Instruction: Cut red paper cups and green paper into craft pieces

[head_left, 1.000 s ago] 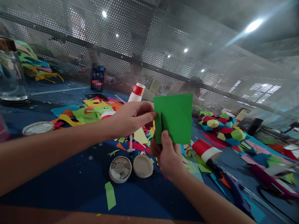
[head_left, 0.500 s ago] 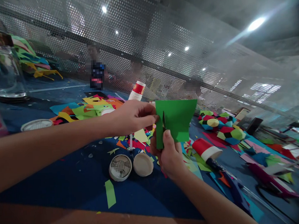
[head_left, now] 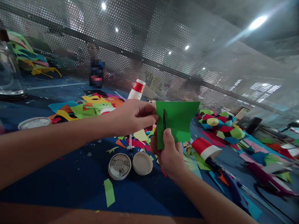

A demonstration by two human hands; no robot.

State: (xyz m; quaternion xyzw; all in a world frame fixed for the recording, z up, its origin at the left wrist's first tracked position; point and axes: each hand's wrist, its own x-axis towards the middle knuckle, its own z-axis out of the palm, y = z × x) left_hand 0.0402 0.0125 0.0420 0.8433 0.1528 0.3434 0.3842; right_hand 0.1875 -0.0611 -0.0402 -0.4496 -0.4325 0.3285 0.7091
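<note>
A sheet of green paper [head_left: 181, 119] is held up above the table, its left edge pinched between the thumb and fingers of my left hand [head_left: 137, 116]. My right hand [head_left: 171, 154] is closed round a pair of scissors [head_left: 164, 119]. One dark blade lies in front of the paper, parallel to its left edge, pointing away from me. The scissors' handles are hidden by my right hand and the sheet. Below my hands, two round lids lie on the table: one [head_left: 119, 166] with black lines drawn on it, the other plain [head_left: 142, 163].
Colourful paper scraps [head_left: 90, 109] are heaped behind my left arm. Stacked paper cups [head_left: 137, 89] stand beyond. To the right are a tipped red cup [head_left: 206, 148], a blue glue gun [head_left: 233, 187], a purple tool [head_left: 270, 179] and paper polyhedra [head_left: 230, 135]. A glass jar [head_left: 4, 68] stands left.
The scissor blades have come closer together along the cut. The green sheet's right side has shifted slightly outward. Both hands stay in nearly the same place, and the view has moved a little.
</note>
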